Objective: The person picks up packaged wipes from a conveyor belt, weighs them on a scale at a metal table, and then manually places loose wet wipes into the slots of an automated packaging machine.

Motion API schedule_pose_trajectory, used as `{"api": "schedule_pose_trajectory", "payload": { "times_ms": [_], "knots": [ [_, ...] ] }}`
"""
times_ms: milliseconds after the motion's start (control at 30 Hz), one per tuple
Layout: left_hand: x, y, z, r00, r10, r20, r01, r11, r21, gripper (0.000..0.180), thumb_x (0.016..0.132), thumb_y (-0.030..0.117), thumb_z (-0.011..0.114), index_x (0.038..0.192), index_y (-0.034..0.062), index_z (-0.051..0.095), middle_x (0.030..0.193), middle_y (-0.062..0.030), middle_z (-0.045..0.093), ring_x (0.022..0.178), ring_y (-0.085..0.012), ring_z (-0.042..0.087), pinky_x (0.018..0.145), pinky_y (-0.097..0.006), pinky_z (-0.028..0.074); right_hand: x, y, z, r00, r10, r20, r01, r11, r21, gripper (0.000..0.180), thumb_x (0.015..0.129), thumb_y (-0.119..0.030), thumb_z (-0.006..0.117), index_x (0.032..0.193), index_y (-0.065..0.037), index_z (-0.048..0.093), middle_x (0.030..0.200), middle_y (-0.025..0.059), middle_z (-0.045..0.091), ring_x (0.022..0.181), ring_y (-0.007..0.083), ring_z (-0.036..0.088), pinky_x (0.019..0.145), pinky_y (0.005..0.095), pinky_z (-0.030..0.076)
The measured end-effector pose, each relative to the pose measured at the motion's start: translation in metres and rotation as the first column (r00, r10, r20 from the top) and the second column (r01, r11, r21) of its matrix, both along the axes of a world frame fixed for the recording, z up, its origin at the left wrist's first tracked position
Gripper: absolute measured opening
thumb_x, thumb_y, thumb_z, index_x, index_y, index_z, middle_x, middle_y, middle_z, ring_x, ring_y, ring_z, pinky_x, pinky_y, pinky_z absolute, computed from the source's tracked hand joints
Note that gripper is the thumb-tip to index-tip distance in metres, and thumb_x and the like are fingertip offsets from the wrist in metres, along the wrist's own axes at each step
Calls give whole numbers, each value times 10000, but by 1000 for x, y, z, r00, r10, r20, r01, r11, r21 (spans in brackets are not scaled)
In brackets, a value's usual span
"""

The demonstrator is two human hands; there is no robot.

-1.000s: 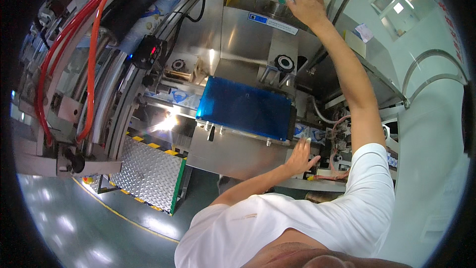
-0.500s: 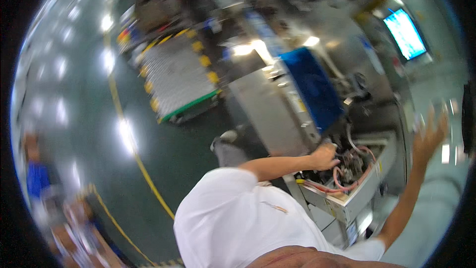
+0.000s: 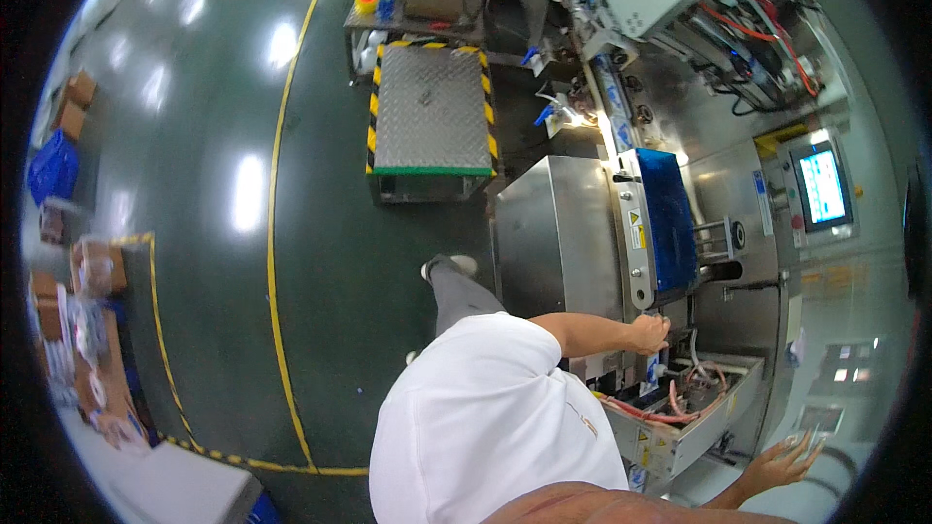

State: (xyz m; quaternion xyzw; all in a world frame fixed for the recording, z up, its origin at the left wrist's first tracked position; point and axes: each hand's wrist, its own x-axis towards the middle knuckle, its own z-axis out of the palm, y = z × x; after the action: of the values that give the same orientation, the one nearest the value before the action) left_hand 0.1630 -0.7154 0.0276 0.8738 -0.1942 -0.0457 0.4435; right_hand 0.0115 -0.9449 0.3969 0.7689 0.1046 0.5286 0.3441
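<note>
My left hand [image 3: 649, 333] reaches to the steel packaging machine [image 3: 558, 233], fingers curled at the lower end of the white bar beside its blue cover [image 3: 668, 218]. Whether it grips anything is unclear. Just below it is an open compartment with red hoses and wiring [image 3: 680, 403], and a small blue and white packet [image 3: 652, 369] stands there. My right hand [image 3: 777, 466] hangs free at the lower right with fingers spread, holding nothing, close to the machine's pale side panel. My white shirt fills the lower middle.
A lit touch screen [image 3: 822, 186] sits on the machine at the right. A metal step platform with yellow-black edges [image 3: 432, 112] stands on the dark green floor. Yellow floor lines [image 3: 274, 262] run past. Cardboard boxes and blue bags [image 3: 68, 262] lie far left.
The view has swung round, so the machine now lies to the right. My right hand left the touch screen and dropped to the lower right. My left hand stays at the machine.
</note>
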Motion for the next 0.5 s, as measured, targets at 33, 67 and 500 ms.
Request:
{"api": "schedule_pose_trajectory", "payload": {
  "times_ms": [33,67,500],
  "knots": [
    [2,-3,1,999,-36,-14,36,999,18,757,988,476,594,1421,-125,437,1278,-286,621,1126,-396,654,922,-473,539,-10,-6,1,1000,21,-1,-21,999,24,424,1084,-321,439,1470,-203,567,1594,114,422,1430,310,436,1132,525,334],
    [13,-5,2,993,-101,-64,107,990,90,800,999,456,589,1502,-111,333,1374,-319,556,1159,-398,644,905,-466,554,-12,-15,2,1000,20,24,-20,999,27,445,1091,-366,425,1477,-189,558,1580,128,440,1428,330,437,1136,546,337],
    [39,22,-51,901,-360,242,307,923,233,889,836,216,692,1483,-139,196,1346,-365,543,1061,-461,668,876,-515,570,-81,20,-29,993,-97,67,48,853,520,343,1004,-217,534,1283,-123,711,1421,131,504,1323,281,422,1097,430,384]
  ]
}}
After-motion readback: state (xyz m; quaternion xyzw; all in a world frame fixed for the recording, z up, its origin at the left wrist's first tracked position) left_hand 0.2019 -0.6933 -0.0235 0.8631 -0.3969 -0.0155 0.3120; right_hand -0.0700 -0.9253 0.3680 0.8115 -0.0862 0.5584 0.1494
